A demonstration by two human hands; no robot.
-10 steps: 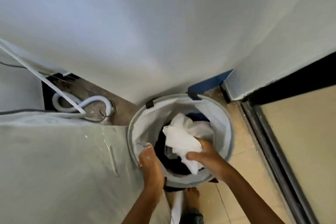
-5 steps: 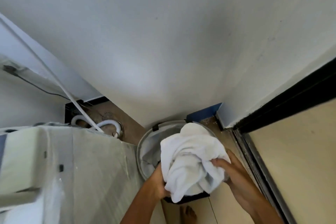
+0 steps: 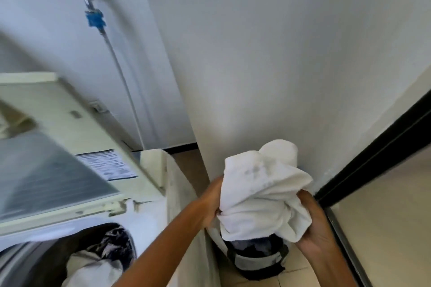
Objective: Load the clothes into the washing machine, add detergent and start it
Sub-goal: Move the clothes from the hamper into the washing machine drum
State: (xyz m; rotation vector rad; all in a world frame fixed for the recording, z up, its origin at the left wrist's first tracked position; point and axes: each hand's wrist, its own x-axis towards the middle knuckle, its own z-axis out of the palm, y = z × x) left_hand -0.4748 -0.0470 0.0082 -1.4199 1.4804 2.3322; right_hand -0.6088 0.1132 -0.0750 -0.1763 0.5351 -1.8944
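Observation:
A bundled white towel [image 3: 261, 191] hangs in the air above the grey laundry basket [image 3: 256, 261] on the floor at the right. My left hand [image 3: 211, 205] grips its left side and my right hand [image 3: 313, 221] grips its lower right edge. Dark clothes show in the basket under the towel. At the lower left is the white top-loading washing machine [image 3: 149, 214] with its lid [image 3: 46, 170] raised. Its drum opening [image 3: 98, 258] holds white and dark patterned clothes.
A white wall stands right behind the basket. A tap with a blue fitting [image 3: 94, 18] and a hose [image 3: 123, 81] runs down the wall behind the machine. A black door frame [image 3: 373, 158] borders the tiled floor on the right.
Both hands lifted the white towel out of the basket and raised it. The view swung up and left, bringing the open washing machine and its drum into sight.

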